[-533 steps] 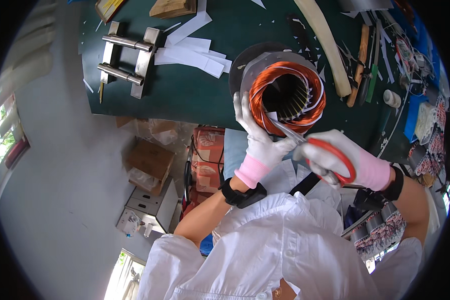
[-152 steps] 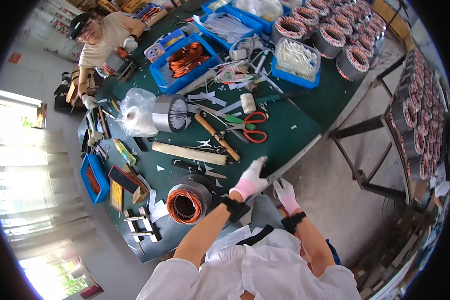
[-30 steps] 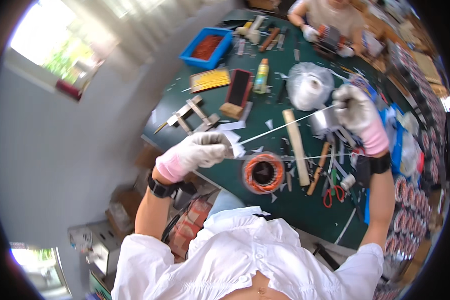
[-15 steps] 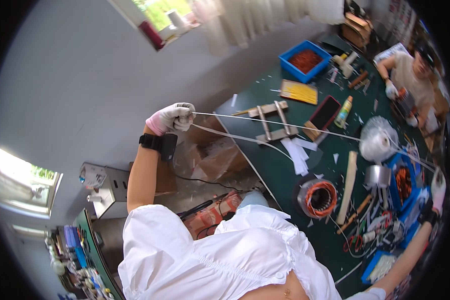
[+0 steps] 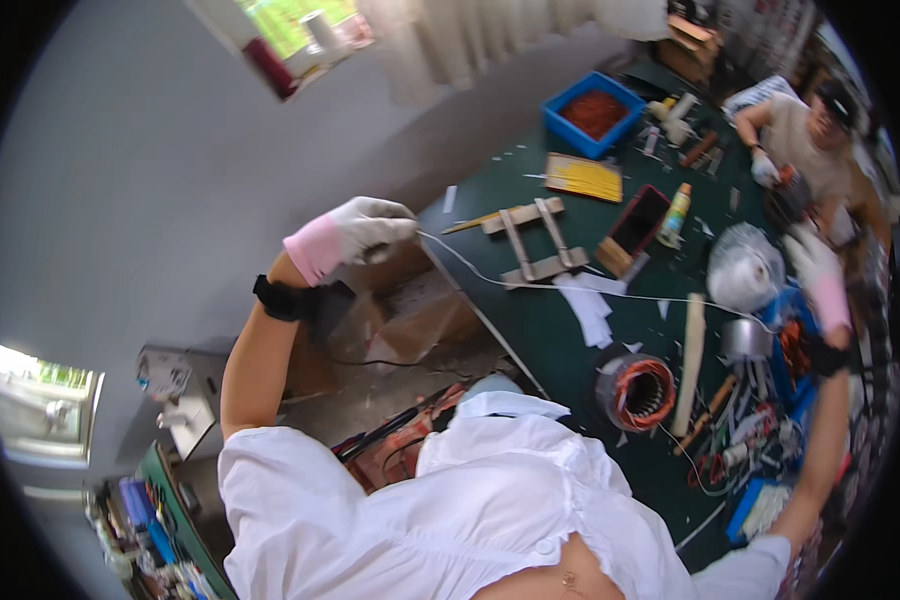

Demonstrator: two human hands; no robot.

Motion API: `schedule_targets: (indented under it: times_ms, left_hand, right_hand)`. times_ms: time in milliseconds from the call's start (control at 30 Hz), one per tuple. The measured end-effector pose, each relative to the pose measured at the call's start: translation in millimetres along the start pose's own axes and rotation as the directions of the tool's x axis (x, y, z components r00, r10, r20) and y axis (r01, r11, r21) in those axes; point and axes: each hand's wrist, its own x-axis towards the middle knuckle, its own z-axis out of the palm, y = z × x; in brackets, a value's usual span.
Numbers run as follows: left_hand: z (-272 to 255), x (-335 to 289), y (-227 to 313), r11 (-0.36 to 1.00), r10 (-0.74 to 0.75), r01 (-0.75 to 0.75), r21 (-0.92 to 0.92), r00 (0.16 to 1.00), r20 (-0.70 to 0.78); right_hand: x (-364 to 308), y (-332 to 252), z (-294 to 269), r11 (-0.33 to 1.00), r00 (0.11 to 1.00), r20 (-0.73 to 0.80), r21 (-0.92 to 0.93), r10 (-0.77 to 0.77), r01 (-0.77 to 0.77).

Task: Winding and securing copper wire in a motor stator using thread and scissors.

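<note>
The left hand [image 5: 375, 230] pinches 1 end of a white cord [image 5: 590, 290], which sags slackly across the table [image 5: 535, 335]. The right hand [image 5: 815, 262] reaches out near a plastic-wrapped spool [image 5: 745, 270], fingers extended; whether it grips anything, I cannot tell. The copper-wound stator [image 5: 625, 392] sits on the table beside a pale wooden strip [image 5: 689, 362].

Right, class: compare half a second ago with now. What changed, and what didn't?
The white cord, then pulled straight, now sags from the left hand, which keeps its grip. The right hand has moved forward and inward, near the plastic-wrapped roll; whether it holds cord is unclear. The copper-wound stator and metal frame stayed put.
</note>
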Motion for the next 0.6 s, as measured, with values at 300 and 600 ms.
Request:
schedule_targets:
  times_ms: [300,600]
  left_hand:
    - [106,56,76,0.948,0.266,-0.122,-0.293,0.811,0.521]
    - [96,89,43,0.837,0.34,0.08,-0.541,0.699,0.629]
  right_hand:
    - [-2,-237,23,0.784,0.862,0.383,0.62,-0.331,0.026]
    - [-53,-95,7,0.944,0.97,-0.217,0.327,0.113,-0.037]
